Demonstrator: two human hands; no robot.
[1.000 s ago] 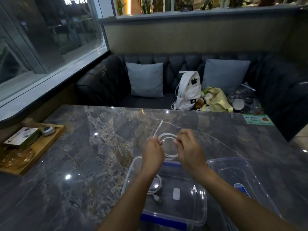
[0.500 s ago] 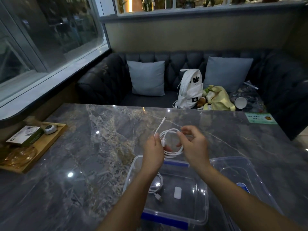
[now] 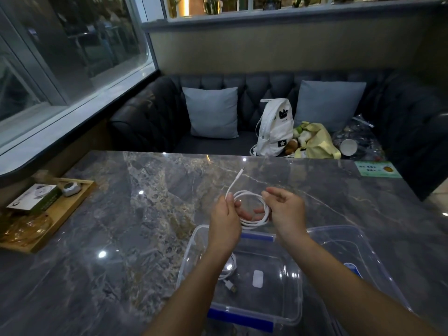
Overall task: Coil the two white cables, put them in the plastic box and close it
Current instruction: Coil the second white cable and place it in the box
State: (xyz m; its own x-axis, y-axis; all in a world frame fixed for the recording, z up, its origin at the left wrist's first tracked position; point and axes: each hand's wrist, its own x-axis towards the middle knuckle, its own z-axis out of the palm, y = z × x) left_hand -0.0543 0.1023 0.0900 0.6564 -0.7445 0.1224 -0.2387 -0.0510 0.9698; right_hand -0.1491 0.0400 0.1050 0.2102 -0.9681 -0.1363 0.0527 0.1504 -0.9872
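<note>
A white cable [image 3: 257,220] is wound into a coil in the air above the far rim of the clear plastic box [image 3: 294,309]. My left hand [image 3: 225,220] pinches the coil's left side, and one loose end sticks up and away with its plug over the table. My right hand [image 3: 287,212] holds the coil's right side with its fingers spread. A second white cable [image 3: 229,271] lies coiled inside the box, partly hidden by my left forearm. The box's clear lid [image 3: 344,248] rests on the table to the right of the box.
The marble table [image 3: 145,214] carries a wooden tray [image 3: 65,209] with a small carton at its left edge and a green card [image 3: 377,169] at the far right. Behind the table is a dark sofa with cushions, a white backpack [image 3: 275,127] and bags.
The coil has opened wider between my hands. My right hand has shifted right and spread its fingers. The view has tilted slightly.
</note>
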